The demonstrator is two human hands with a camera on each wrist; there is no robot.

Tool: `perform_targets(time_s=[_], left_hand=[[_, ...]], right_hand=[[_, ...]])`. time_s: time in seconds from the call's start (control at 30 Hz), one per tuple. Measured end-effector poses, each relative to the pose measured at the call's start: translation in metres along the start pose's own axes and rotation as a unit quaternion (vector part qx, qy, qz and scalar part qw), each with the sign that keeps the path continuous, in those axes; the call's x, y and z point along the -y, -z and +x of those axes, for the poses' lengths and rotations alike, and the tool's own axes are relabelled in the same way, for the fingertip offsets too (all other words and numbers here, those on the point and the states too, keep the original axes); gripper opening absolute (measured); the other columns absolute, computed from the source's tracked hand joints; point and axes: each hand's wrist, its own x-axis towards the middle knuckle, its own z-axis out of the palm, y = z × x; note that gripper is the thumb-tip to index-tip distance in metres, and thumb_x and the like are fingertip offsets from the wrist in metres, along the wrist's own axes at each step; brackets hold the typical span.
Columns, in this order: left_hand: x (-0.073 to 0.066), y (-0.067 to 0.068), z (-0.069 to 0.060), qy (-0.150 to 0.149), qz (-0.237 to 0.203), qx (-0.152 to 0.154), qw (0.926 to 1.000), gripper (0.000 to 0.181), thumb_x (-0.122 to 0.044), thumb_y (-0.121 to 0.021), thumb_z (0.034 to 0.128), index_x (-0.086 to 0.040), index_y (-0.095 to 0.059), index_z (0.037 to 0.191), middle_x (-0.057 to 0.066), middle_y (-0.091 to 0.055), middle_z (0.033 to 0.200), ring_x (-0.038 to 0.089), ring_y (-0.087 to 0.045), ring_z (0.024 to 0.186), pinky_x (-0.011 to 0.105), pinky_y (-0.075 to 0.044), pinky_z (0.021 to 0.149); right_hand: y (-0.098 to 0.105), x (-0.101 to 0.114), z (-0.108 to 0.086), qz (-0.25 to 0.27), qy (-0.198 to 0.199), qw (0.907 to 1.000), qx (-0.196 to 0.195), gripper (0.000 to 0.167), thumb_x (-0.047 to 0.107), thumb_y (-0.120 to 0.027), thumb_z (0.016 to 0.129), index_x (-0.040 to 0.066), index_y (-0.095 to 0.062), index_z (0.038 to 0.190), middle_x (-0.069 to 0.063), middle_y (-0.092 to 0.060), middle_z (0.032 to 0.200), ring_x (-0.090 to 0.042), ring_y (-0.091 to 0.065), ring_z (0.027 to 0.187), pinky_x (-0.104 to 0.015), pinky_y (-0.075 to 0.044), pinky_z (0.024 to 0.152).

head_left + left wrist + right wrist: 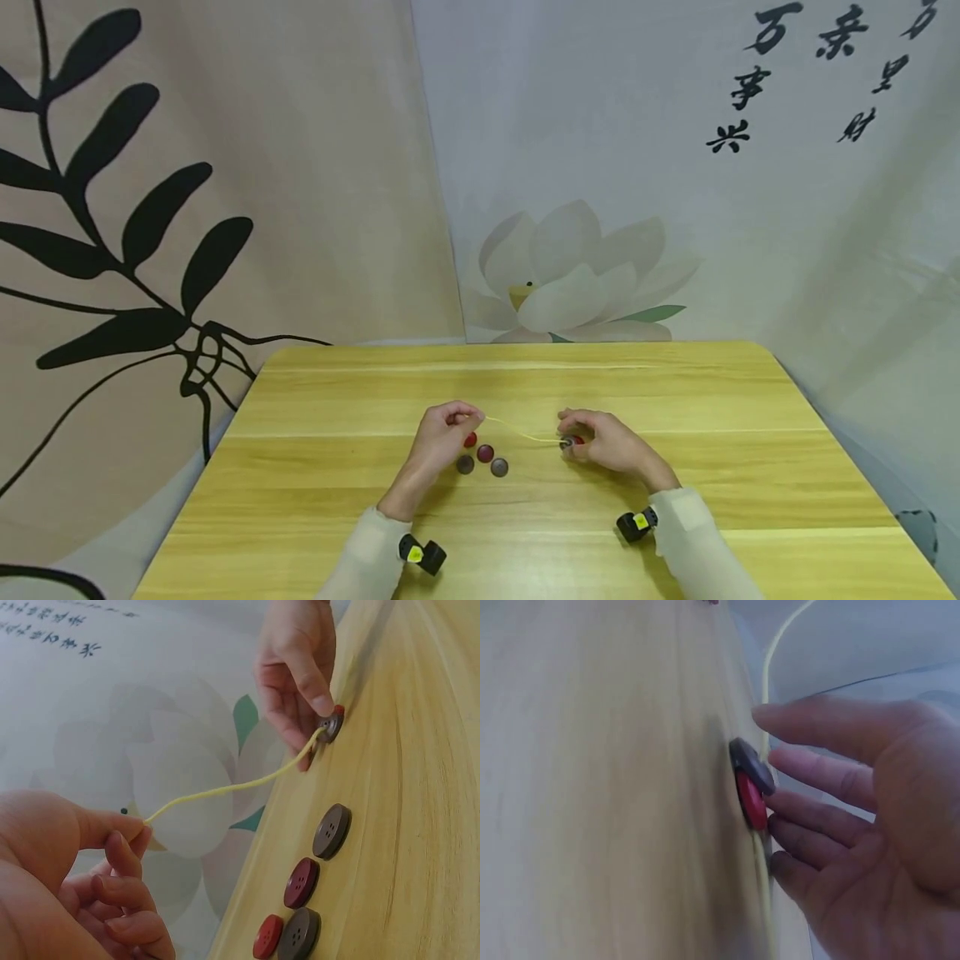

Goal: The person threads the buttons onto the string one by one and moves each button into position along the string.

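My left hand (442,433) pinches the end of a thin yellow cord (225,789) between thumb and fingertips, above the table. The cord droops across to a grey-brown button (751,766) and a red button (751,801), both threaded on it. Around these two buttons is my right hand (611,442), its thumb and fingers spread apart and the fingertips close to the button edges. Whether the fingertips press on them is hard to tell. Beyond the red button the cord runs on in the right wrist view.
Between the hands on the wooden table (337,483) lie a red button (268,937), a maroon button (301,883), a grey-brown button (299,934) beside them, and another grey-brown button (331,831). A printed curtain (337,167) hangs behind the far table edge.
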Motion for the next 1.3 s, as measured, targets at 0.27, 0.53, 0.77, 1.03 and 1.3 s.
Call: perform_targets(time_s=[0.27, 0.53, 0.77, 1.03, 1.3], left_hand=[[-0.003, -0.004, -0.001, 0.000, -0.004, 0.008, 1.0000, 0.022, -0.019, -0.067, 0.0948, 0.001, -0.071, 0.102, 0.000, -0.054, 0.076, 0.021, -0.053, 0.070, 0.029, -0.042, 0.066], [-0.005, -0.007, -0.003, -0.003, -0.011, 0.015, 0.9998, 0.020, -0.017, -0.067, 0.0943, 0.002, -0.071, 0.101, 0.008, -0.058, 0.076, 0.026, -0.056, 0.070, 0.028, -0.041, 0.064], [-0.003, -0.010, -0.003, -0.003, -0.003, 0.021, 0.9998, 0.020, -0.019, -0.067, 0.0943, 0.000, -0.072, 0.100, 0.009, -0.058, 0.074, 0.022, -0.055, 0.068, 0.027, -0.041, 0.063], [-0.009, -0.011, -0.002, -0.009, -0.005, 0.030, 0.9995, 0.022, -0.020, -0.067, 0.0946, 0.000, -0.071, 0.102, 0.001, -0.055, 0.074, 0.013, -0.049, 0.062, 0.024, -0.038, 0.056], [-0.011, -0.012, -0.004, -0.019, 0.004, 0.038, 0.9991, 0.021, -0.018, -0.065, 0.0953, 0.000, -0.072, 0.101, 0.003, -0.053, 0.071, 0.014, -0.047, 0.062, 0.029, -0.040, 0.063]], right_hand=[[-0.007, 0.009, 0.004, -0.008, 0.037, 0.9990, -0.026, 0.037, 0.014, -0.070, 0.093, 0.003, -0.061, 0.127, -0.020, -0.052, 0.141, -0.037, -0.053, 0.128, -0.049, -0.046, 0.101], [-0.015, 0.031, 0.012, 0.023, 0.098, 0.9936, -0.050, 0.034, 0.013, -0.065, 0.096, 0.003, -0.061, 0.128, -0.016, -0.060, 0.133, -0.033, -0.053, 0.128, -0.054, -0.037, 0.109], [-0.025, 0.051, 0.014, 0.061, 0.096, 0.9924, -0.046, 0.030, 0.016, -0.068, 0.095, 0.010, -0.063, 0.124, -0.016, -0.063, 0.127, -0.030, -0.058, 0.121, -0.054, -0.040, 0.106], [-0.033, 0.061, 0.019, 0.078, 0.104, 0.9908, -0.037, 0.031, 0.016, -0.064, 0.097, 0.006, -0.061, 0.126, -0.018, -0.064, 0.125, -0.030, -0.061, 0.117, -0.052, -0.044, 0.103], [-0.037, 0.065, 0.017, 0.102, 0.077, 0.9916, -0.020, 0.035, 0.019, -0.063, 0.098, 0.005, -0.058, 0.130, -0.017, -0.068, 0.117, -0.024, -0.066, 0.107, -0.042, -0.051, 0.095]])
